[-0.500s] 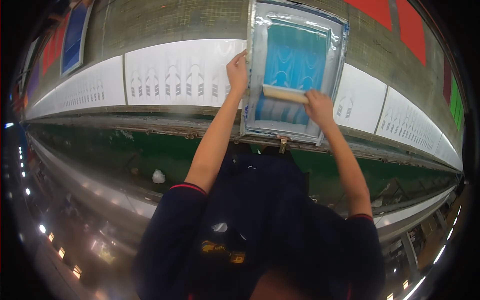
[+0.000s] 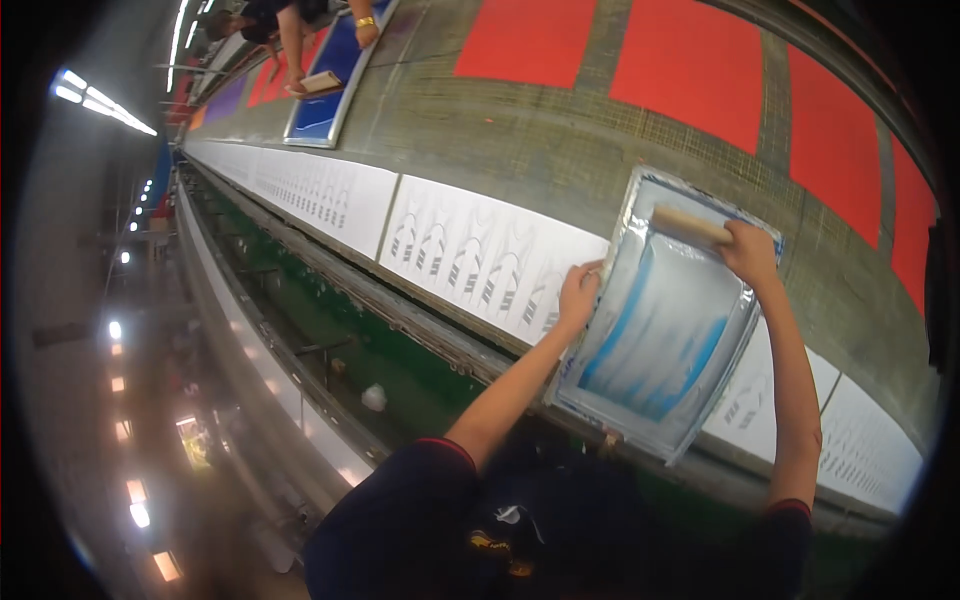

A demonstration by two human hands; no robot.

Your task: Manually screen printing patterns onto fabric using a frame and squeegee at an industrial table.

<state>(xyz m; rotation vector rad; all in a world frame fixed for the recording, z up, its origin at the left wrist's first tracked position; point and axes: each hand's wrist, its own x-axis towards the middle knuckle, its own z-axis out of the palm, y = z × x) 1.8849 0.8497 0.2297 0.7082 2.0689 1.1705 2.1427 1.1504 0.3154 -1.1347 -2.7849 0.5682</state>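
Note:
A metal-framed printing screen (image 2: 668,322) smeared with blue ink lies on white printed fabric panels (image 2: 470,255) along a long table. My left hand (image 2: 578,297) grips the screen's left frame edge. At the far end of the screen my right hand (image 2: 748,251) is closed on a wooden-handled squeegee (image 2: 690,224). Streaks of blue ink run down the mesh below the squeegee.
The long table (image 2: 560,150) carries red fabric panels (image 2: 690,70) on its far side. At the top left another person's hands (image 2: 330,60) work a squeegee on a blue screen (image 2: 335,95). A green trough (image 2: 340,330) runs under the table's near edge.
The view has swung and tilted. My right hand has pushed the squeegee from the screen's middle up to its far end, leaving ink streaks; my left hand stays on the frame.

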